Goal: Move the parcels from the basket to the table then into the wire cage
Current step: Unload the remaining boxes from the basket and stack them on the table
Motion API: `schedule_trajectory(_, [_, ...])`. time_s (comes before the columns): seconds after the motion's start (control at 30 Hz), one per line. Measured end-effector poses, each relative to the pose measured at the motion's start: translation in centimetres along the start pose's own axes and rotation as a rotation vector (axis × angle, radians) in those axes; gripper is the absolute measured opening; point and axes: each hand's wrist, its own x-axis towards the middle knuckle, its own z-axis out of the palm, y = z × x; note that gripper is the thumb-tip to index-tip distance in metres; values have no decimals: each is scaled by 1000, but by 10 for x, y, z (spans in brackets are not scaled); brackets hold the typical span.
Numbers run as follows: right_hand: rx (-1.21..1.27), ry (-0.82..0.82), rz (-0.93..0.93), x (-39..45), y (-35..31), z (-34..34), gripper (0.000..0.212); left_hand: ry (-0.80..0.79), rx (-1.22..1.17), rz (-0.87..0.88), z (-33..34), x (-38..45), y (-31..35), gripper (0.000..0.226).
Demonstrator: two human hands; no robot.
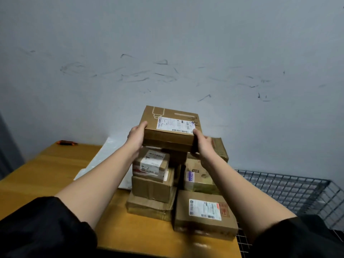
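The left hand point(136, 136) and the right hand point(202, 144) grasp one cardboard box point(170, 127) between them, thumbs on its top edge, fingers under it; the box is raised above the other boxes point(154, 183), which are stacked just below the hands on the wooden table point(55, 164); to the left of the left hand lies a white bag point(104, 157); below and to the right of the right hand stands the wire cage point(290, 187), beside the table.
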Motion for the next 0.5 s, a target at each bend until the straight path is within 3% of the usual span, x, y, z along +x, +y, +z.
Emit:
schedule_trajectory(0.23, [-73, 67, -39, 94, -23, 24, 52, -64, 3, -17, 24, 95, 19, 30])
schedule_trajectory(0.5, [-174, 133, 11, 200, -32, 40, 55, -170, 149, -74, 41, 204, 16, 42])
